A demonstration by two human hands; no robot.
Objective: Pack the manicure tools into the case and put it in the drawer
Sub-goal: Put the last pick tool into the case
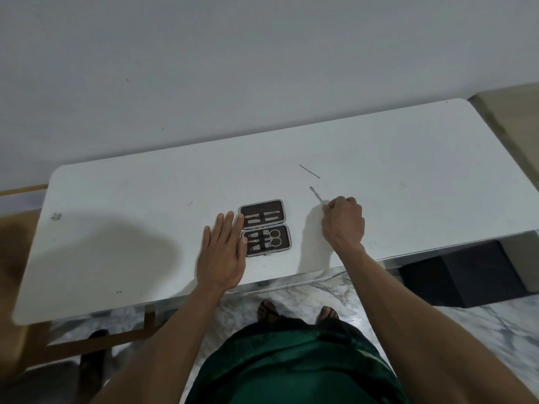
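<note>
Both forearms are bare, with no sleeves, watch or rings showing on the left hand (pixel 222 252) or the right hand (pixel 344 221). The person wears a dark green garment (pixel 291 363) with a slight sheen (its folds catch the light). Dark open sandals (pixel 267 312) leave the toes showing.

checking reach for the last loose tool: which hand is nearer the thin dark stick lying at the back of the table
Right. The right hand, pinching a metal tool, sits just in front of the thin dark stick. The left hand lies flat beside the open case, farther off.
</note>
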